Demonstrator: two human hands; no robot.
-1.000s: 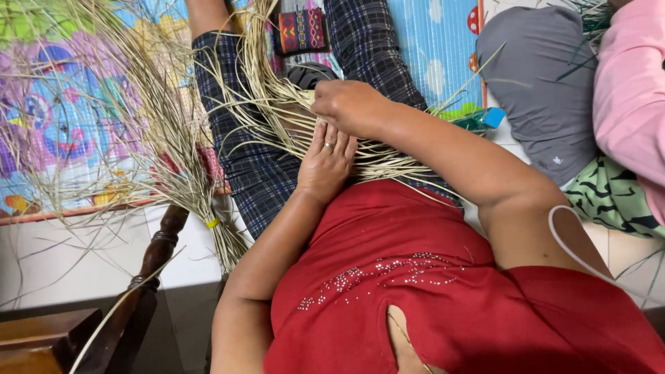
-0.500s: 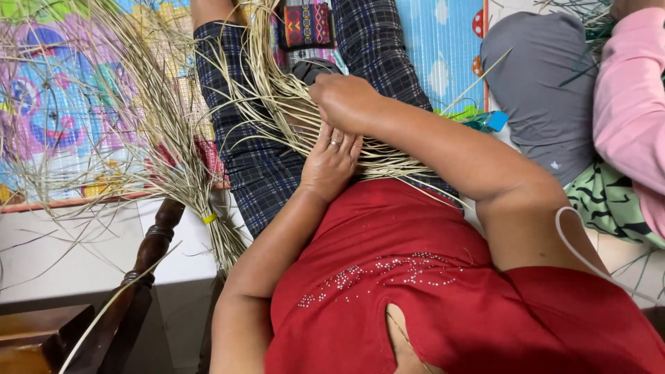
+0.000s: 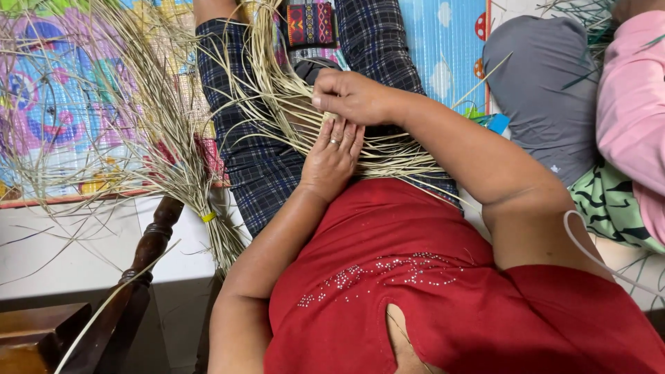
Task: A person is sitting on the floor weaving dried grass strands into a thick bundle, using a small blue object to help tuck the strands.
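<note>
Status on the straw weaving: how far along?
Done: a small flat patch of interlaced pale dried grass strips lies on the lap. In hand: the left hand presses that patch flat while the right hand pinches a strand above it. Left: long loose strands fan out unwoven, and the tied grass bundle with a yellow band lies untouched.

You see pale straw-coloured reed strips [image 3: 388, 149] fanned over a skirt [image 3: 249, 159] in dark navy plaid with thin light lines. Your top [image 3: 415, 291] is plain red, sprinkled with small silvery dots across the chest. A woven band [image 3: 309, 24] between your legs carries red, black and yellow geometric motifs. The tied reed bundle [image 3: 173, 159] is tan-green, bound with a yellow band [image 3: 208, 217]. The floor mat [image 3: 62, 104] shows pink, blue and purple cartoon shapes; its other part [image 3: 447, 41] is sky blue with white spots. The neighbouring sleeve [image 3: 630, 104] is pink, beside grey fabric [image 3: 540, 97] and green cloth with black stripes [image 3: 609, 201].
</note>
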